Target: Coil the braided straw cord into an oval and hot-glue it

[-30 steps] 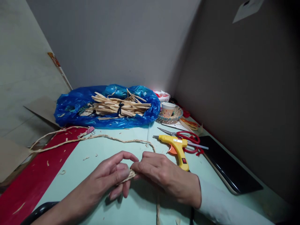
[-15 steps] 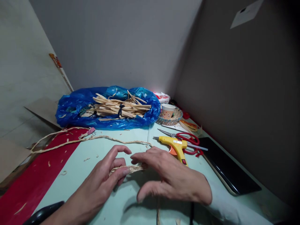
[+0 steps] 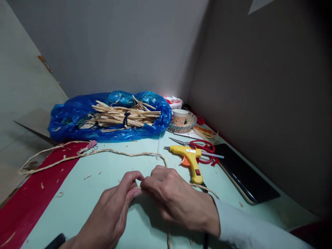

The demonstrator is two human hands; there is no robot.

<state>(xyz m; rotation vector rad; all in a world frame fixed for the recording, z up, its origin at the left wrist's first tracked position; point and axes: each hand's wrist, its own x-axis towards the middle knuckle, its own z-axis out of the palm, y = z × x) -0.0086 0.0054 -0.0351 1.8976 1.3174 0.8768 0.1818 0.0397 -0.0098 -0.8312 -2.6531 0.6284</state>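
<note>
Meeting just in front of the body, the fingertips of the bare left hand (image 3: 107, 209) and the right hand (image 3: 178, 197) close in around a thin sliver of pale straw-coloured fibre (image 3: 139, 188). The sliver lies right at the left thumb tip, and what little shows seems to run sideways, from the left thumb toward the right fingers; its full long axis is covered. Both hands are about equally near. The left thumb and index finger pinch it; the right fingers curl over the same spot from above, with their thumb hidden, so I cannot tell whether they grip too.

Beyond the knuckles, a long, loosely twisted, cream-coloured fibre cord (image 3: 124, 153) bends behind the right hand and winds leftward, ropy and uneven, over a smooth pale-green tabletop (image 3: 103, 173) and a flat red strip (image 3: 33, 197) flecked with shavings. Farther back, a dry bundle of flat tan stalks (image 3: 114, 119), cinched by a dark tie, rests on a crinkled, shiny blue plastic bag (image 3: 62, 116). Beyond the right hand sit a yellow plastic glue gun (image 3: 193, 162) with an orange trigger and, just behind it, red-handled metal scissors (image 3: 178, 141); a glossy black slab with rounded corners (image 3: 246, 176) lies farther right.
</note>
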